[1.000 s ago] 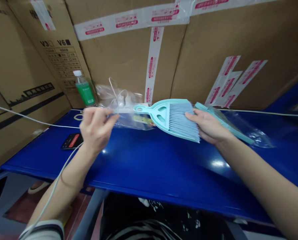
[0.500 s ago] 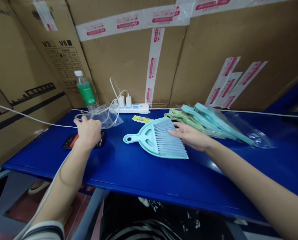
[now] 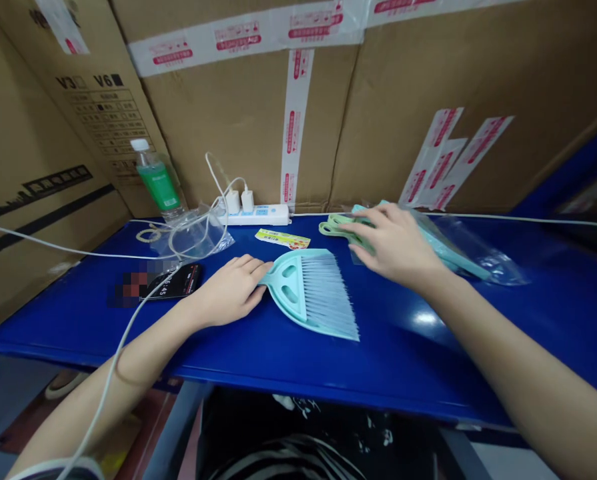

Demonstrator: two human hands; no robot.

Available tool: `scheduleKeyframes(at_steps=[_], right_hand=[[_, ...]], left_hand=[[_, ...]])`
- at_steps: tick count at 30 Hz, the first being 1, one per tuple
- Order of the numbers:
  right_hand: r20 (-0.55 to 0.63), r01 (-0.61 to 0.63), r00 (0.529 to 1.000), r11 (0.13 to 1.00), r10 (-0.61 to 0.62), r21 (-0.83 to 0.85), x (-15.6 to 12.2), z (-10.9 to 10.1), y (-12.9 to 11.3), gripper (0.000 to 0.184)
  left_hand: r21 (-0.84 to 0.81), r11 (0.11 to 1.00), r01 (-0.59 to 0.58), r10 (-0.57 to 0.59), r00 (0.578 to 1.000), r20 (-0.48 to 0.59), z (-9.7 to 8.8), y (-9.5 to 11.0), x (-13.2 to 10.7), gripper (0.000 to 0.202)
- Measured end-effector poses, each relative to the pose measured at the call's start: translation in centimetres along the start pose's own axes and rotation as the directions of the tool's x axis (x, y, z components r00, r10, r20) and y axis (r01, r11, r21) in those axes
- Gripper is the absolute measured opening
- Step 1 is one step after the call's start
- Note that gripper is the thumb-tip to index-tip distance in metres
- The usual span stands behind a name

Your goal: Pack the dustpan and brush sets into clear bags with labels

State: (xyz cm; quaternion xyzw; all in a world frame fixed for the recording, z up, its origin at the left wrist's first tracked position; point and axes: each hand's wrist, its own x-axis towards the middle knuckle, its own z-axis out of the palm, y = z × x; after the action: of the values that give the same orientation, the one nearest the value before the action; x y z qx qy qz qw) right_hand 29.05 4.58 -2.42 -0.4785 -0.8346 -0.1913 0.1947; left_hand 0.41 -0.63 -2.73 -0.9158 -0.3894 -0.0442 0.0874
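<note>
A light-blue mini dustpan (image 3: 291,313) with a grey-bristled hand brush (image 3: 328,290) nested in it lies on the blue table. My left hand (image 3: 228,291) has its fingers closed around their handle end, which it mostly hides. Over on the right, my right hand (image 3: 395,243) reaches across the pile of bagged sets with its fingers spread. Its fingertips are at a pale green dustpan set (image 3: 335,225); whether they press on it I cannot tell. Partly behind that hand lies a light-blue set (image 3: 453,257) in a clear plastic bag.
A phone (image 3: 185,281) lies left of my left hand, with a white cable (image 3: 115,357) running over it and my forearm. Behind stand a power strip (image 3: 268,215) with chargers, a green-labelled bottle (image 3: 159,183) and crumpled clear plastic (image 3: 198,233). Cardboard (image 3: 228,120) walls the back.
My left hand has moved right from above the phone onto the handle of the light-blue set. My right hand has let go of the bristles and moved onto the bagged sets.
</note>
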Motion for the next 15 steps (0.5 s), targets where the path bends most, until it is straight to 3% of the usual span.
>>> scheduleKeyframes(at_steps=[2,6,11,15], right_hand=[[0.062,0.037,0.998,0.994,-0.031,-0.107,-0.2,1.3,0.2,0.034],[0.115,0.0,0.993,0.978,0.025,-0.207,-0.4,3.1,0.4,0.037],[0.074,-0.052,0.995,0.977,0.068,-0.206,-0.3,3.9,1.6,0.039],[0.087,-0.106,0.989,0.983,0.12,-0.149,-0.3,3.3,1.7,0.033]], left_hand=[[-0.023,0.999,-0.035,0.035,0.999,-0.011,0.1,-0.1,0.1,0.039],[-0.095,0.993,-0.071,0.066,0.997,-0.049,0.6,-0.2,0.3,0.036],[-0.231,0.966,-0.113,0.093,0.991,-0.093,0.8,-0.1,0.3,0.041],[-0.248,0.968,-0.043,0.021,0.996,-0.091,0.7,0.0,0.1,0.046]])
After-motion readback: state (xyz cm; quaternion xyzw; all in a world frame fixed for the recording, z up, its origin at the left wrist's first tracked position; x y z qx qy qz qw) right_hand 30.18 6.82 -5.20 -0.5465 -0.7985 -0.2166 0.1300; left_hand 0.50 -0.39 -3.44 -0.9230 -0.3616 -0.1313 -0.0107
